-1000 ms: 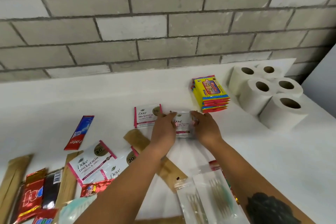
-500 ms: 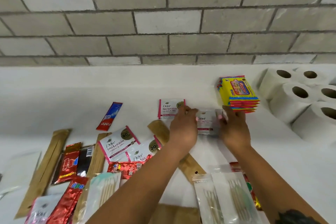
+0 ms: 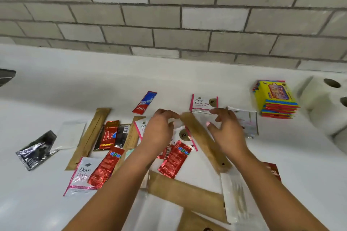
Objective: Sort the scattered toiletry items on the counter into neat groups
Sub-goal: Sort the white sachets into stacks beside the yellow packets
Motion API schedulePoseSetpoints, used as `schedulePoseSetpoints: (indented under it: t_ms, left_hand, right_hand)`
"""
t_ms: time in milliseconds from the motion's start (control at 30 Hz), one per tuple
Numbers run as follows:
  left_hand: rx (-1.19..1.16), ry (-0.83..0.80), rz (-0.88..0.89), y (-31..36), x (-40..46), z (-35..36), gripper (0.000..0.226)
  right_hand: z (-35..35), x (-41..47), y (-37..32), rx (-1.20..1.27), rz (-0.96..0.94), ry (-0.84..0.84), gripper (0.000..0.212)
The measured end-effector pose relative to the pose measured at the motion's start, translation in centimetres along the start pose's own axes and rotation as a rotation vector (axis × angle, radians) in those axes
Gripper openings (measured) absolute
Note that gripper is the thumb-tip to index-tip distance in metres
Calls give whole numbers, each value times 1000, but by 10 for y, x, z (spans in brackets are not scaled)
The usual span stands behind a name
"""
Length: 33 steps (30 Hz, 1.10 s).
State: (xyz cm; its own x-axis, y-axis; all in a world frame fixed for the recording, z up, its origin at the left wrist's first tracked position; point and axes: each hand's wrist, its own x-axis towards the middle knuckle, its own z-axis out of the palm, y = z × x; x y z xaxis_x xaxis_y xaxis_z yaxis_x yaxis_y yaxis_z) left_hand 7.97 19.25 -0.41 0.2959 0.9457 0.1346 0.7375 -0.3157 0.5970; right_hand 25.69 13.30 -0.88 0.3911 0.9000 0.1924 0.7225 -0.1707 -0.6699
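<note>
Toiletry packets lie scattered on the white counter. My left hand curls over a Dove sachet in the middle pile and pinches its top edge. Just to the right, my right hand hovers with fingers spread above a long brown paper sleeve. Behind it and to the right lies a small stack of Dove sachets, with another Dove sachet beside it. A red and blue toothpaste sachet lies further back. Red foil sachets and a further Dove sachet lie nearer me.
A stack of yellow wipe packs and white toilet rolls stand at the right. More brown sleeves, a dark foil packet and clear swab bags lie around. A grey brick wall backs the counter.
Both hands let go of the Dove sachet, which now lies by the wipe packs. They moved left to the middle pile. The view swung left.
</note>
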Motion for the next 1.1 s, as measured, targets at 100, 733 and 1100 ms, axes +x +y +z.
schedulePoseSetpoints:
  t_ms: [100,733,1100]
  left_hand:
    - [27,-27,-52,-25,-6,-19,30]
    - [53,-99,-139,-121,-35,-97,28]
    - [412,-344,-168,-166,-9,-105,76]
  right_hand:
    - [11,-12,-14,9,-11,-86,35]
    - [71,-68,-75,41,100,-146,32]
    - [103,-62,-122,-3,78,-217,35]
